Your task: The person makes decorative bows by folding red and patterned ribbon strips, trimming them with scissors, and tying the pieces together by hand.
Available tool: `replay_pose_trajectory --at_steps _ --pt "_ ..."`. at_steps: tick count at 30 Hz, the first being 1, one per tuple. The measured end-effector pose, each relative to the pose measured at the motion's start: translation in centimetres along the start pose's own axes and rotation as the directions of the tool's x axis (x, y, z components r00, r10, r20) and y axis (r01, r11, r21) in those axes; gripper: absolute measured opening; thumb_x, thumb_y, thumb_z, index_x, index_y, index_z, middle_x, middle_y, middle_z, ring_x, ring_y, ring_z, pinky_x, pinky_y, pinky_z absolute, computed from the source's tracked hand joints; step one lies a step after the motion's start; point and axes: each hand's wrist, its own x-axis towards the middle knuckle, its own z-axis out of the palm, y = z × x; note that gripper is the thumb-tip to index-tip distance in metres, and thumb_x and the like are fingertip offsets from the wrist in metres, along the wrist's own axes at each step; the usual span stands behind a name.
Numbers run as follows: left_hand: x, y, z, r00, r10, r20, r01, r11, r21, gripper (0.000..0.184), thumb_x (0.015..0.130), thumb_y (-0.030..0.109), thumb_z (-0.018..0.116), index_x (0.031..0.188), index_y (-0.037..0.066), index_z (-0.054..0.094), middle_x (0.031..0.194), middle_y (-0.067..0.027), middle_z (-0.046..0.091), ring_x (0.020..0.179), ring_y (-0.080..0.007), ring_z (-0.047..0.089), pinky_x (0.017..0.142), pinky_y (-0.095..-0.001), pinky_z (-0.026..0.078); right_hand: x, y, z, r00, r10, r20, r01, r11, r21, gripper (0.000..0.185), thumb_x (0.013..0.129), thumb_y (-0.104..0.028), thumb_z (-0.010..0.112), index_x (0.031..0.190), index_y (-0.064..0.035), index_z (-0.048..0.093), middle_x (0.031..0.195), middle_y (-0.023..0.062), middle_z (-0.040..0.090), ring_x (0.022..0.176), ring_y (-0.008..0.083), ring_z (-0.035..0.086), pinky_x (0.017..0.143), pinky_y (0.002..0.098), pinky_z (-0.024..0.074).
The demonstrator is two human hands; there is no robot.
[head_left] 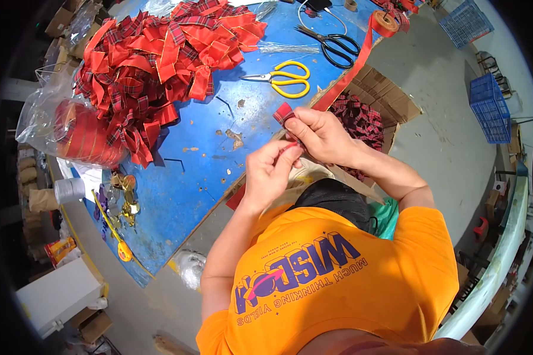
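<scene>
My right hand [321, 135] is closed in a pinch on a red plaid ribbon bow [283, 113], whose folded end sticks out past the thumb and forefinger. Just below it, close to the blue table's front edge, my left hand [271, 168] has its fingers pressed together. A bit of red shows at the left fingertips, seemingly part of the same bow, though the fingers hide most of it. Yellow-handled scissors [290, 79] lie on the table beyond my hands. Under my right forearm, a cardboard box [391, 89] holds a heap of plaid ribbon pieces [358, 121].
A big pile of red and plaid bows [160, 59] covers the table's far left, beside a bagged ribbon roll [83, 133]. Black scissors [337, 47], thin wires [287, 47] and a red ribbon roll [386, 23] lie at the back right. Blue crates [488, 109] stand on the floor.
</scene>
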Motion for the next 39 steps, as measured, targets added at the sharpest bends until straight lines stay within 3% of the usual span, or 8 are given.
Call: replay_pose_trajectory --at_steps 2,7,11,13,18,27,31,39 --pt "-0.6 0.7 0.0 0.957 0.290 0.025 -0.287 0.928 0.237 0.009 0.092 0.006 0.067 0.094 -0.003 0.069 0.074 -0.0050 0.068 0.063 -0.0094 0.061 0.057 -0.0242 0.048 0.5 -0.9 -0.2 0.988 0.064 0.143 -0.112 0.924 0.365 0.035 0.106 -0.031 0.048 0.085 -0.0051 0.060 0.075 -0.0042 0.059 0.068 0.0019 0.050 0.056 0.0219 0.0423" --pt "-0.6 0.0 -0.6 0.860 0.502 0.089 -0.484 0.749 0.452 0.004 0.089 0.003 0.069 0.091 -0.001 0.069 0.069 -0.0054 0.067 0.060 -0.0108 0.062 0.055 -0.0262 0.047 1.7 1.5 -0.3 0.920 0.194 0.341 -0.328 0.857 0.398 0.037 0.104 -0.035 0.051 0.084 -0.0066 0.062 0.074 -0.0060 0.058 0.065 0.0023 0.048 0.058 0.0207 0.0409" --pt "3.2 0.1 -0.2 0.969 0.246 -0.033 -0.202 0.859 0.470 0.011 0.092 0.011 0.066 0.091 0.000 0.069 0.067 -0.0080 0.066 0.058 -0.0129 0.061 0.055 -0.0272 0.047 4.9 3.0 -2.2 0.931 0.229 0.284 -0.317 0.893 0.319 0.035 0.102 -0.032 0.056 0.081 -0.0048 0.063 0.071 -0.0061 0.059 0.066 0.0022 0.049 0.059 0.0216 0.0412" --pt "7.4 -0.9 0.0 0.953 0.269 -0.136 -0.160 0.833 0.529 0.020 0.093 0.018 0.066 0.086 0.000 0.069 0.065 -0.0109 0.064 0.056 -0.0154 0.060 0.054 -0.0305 0.046 8.4 5.0 -4.5 0.987 0.009 0.161 -0.003 0.999 -0.039 0.032 0.100 -0.029 0.059 0.082 -0.0023 0.065 0.071 -0.0057 0.060 0.067 0.0025 0.052 0.058 0.0245 0.0430" --pt "18.1 -1.2 0.6 0.931 0.229 -0.284 0.037 0.714 0.699 0.034 0.086 0.034 0.072 0.080 0.001 0.067 0.075 -0.0230 0.067 0.076 -0.0404 0.067 0.068 -0.0491 0.050 16.4 7.3 -9.8 0.977 -0.209 -0.047 0.101 0.643 -0.759 0.031 0.093 -0.045 0.061 0.092 -0.0156 0.070 0.071 0.0104 0.067 0.068 0.0336 0.065 0.059 0.0428 0.0483" --pt "26.2 -3.4 0.3 0.933 -0.102 -0.345 0.351 0.466 0.812 0.034 0.084 0.031 0.074 0.096 -0.001 0.069 0.098 -0.0230 0.071 0.097 -0.0394 0.068 0.084 -0.0473 0.053 22.3 14.7 -12.2 0.967 -0.253 0.023 0.124 0.391 -0.912 0.032 0.092 -0.047 0.059 0.091 -0.0162 0.066 0.073 0.0116 0.068 0.076 0.0333 0.068 0.076 0.0480 0.0448" --pt "25.1 -0.5 -0.6 0.931 -0.149 -0.334 0.354 0.144 0.924 0.060 0.081 0.059 0.071 0.099 0.002 0.073 0.103 -0.0161 0.073 0.103 -0.0310 0.069 0.085 -0.0422 0.054 21.9 15.7 -12.1 0.945 -0.320 -0.067 0.086 0.439 -0.894 0.034 0.089 -0.048 0.063 0.086 -0.0137 0.064 0.070 0.0095 0.067 0.073 0.0310 0.067 0.077 0.0459 0.0416" --pt "24.0 0.2 -1.2 0.903 -0.185 -0.388 0.397 0.011 0.918 0.079 0.079 0.075 0.061 0.111 0.003 0.072 0.119 -0.0177 0.068 0.113 -0.0316 0.065 0.092 -0.0418 0.052 22.2 15.9 -12.1 0.971 -0.200 -0.128 -0.025 0.449 -0.893 0.039 0.091 -0.052 0.060 0.093 -0.0132 0.066 0.076 0.0114 0.070 0.076 0.0315 0.067 0.082 0.0452 0.0411"
